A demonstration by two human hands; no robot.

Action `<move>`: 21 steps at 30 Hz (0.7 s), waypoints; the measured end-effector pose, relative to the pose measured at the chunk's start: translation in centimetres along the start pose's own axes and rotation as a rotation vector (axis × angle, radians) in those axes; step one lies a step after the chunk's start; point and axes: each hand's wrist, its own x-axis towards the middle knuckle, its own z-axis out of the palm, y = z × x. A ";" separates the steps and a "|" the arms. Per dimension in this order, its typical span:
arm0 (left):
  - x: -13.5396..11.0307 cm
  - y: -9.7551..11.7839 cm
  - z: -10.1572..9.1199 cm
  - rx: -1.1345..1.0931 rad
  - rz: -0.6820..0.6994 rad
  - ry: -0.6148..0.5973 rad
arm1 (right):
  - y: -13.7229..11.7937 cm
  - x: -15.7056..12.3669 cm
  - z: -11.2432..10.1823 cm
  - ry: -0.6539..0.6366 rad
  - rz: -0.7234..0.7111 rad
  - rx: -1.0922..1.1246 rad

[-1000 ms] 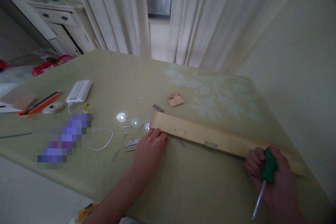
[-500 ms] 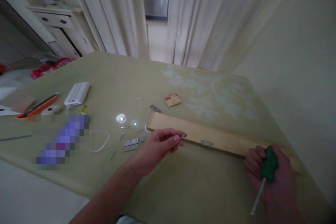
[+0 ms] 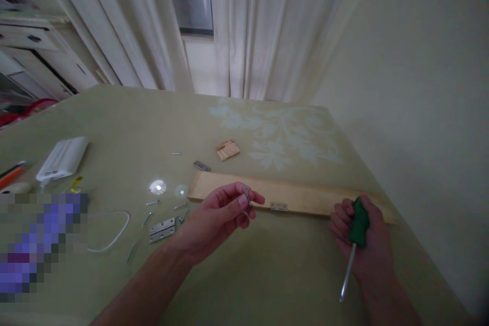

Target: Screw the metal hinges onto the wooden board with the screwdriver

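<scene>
Between the thumb and fingers of my left hand (image 3: 219, 216) is a small metal screw (image 3: 247, 195), held just in front of a long wooden board (image 3: 305, 192). My right hand (image 3: 367, 239) is wrapped round the green handle of a screwdriver (image 3: 358, 229), its shaft pointing down toward me. A small hinge (image 3: 278, 207) sits on the board's near edge, between my hands. To the left of my left wrist lies an open silver hinge (image 3: 162, 230), with several loose screws (image 3: 147, 219) around it. Another hinge (image 3: 201, 166) rests behind the board's left end.
Folded brown pieces (image 3: 228, 150) lie behind the board. On the left are a white power bank (image 3: 63, 158), a white cable (image 3: 126, 229), an orange cutter (image 3: 11, 175) and a blurred-out purple item (image 3: 46, 244). A wall (image 3: 428, 112) borders the table's right side.
My view has turned right, so things on the table appear farther left. The screw in my left fingers has been tipped to another angle. The screwdriver stays in my right hand.
</scene>
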 end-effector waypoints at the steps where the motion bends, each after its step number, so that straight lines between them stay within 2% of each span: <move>1: 0.5 -0.1 -0.1 0.056 0.025 0.011 | 0.0 0.0 0.1 -0.002 -0.005 0.002; 5: 3.2 -0.8 -0.5 0.439 0.115 0.025 | -0.1 -0.2 0.3 -0.013 -0.032 -0.006; 9: 5.8 -1.9 -0.5 0.832 0.174 -0.031 | -0.1 -0.3 0.2 -0.025 -0.054 -0.022; 13: 6.8 -3.5 -0.2 0.958 0.214 -0.025 | -0.1 -0.5 0.3 -0.020 -0.061 -0.010; 17: 6.6 -4.6 -0.3 1.152 0.347 0.044 | -0.1 -0.7 0.6 0.011 -0.053 0.015; 21: 6.2 -5.0 -0.6 1.209 0.351 0.092 | -0.2 -0.7 0.6 0.018 -0.070 0.008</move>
